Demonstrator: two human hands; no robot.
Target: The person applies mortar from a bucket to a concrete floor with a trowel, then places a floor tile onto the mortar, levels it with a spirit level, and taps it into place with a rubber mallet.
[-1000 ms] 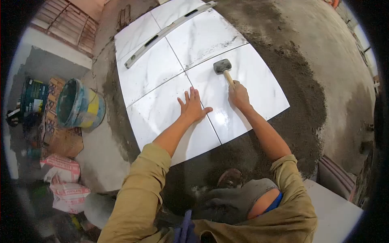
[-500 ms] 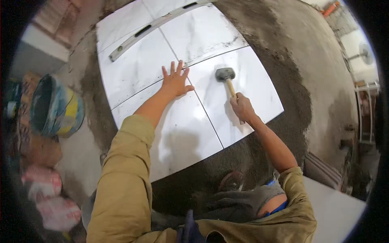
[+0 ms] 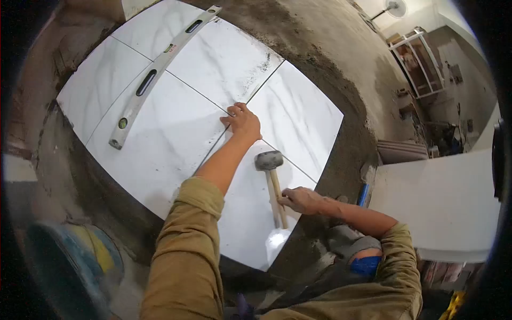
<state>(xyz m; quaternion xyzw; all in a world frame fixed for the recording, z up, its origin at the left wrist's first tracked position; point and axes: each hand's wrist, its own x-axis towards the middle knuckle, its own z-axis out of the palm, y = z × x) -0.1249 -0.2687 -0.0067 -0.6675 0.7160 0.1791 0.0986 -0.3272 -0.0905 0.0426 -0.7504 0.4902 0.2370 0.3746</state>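
Observation:
My right hand (image 3: 303,200) is wrapped round the wooden handle of a rubber mallet (image 3: 269,160), its dark head held over a white marbled floor tile (image 3: 240,224). My left hand (image 3: 244,125) rests near the point where several tiles meet, fingers apart and a little bent, fingertips at the joint. Nothing shows in its grasp. Beyond it, a long spirit level (image 3: 154,74) lies across the farther tiles, its vials visible. Narrow dark joints run between the tiles, and specks of mortar dot some of them.
Dark, damp mortar (image 3: 346,154) borders the tiles. At the lower left stands a stained bucket (image 3: 69,261). A large pale slab (image 3: 437,202) lies on the right, near a stack of tiles (image 3: 402,151). A white frame (image 3: 418,64) and a fan (image 3: 394,8) stand farther back.
The camera view has turned, so the tiles and level appear rotated. My left hand's fingers, stretched flat before, are now more bent at the joint. The mallet stays in my right hand.

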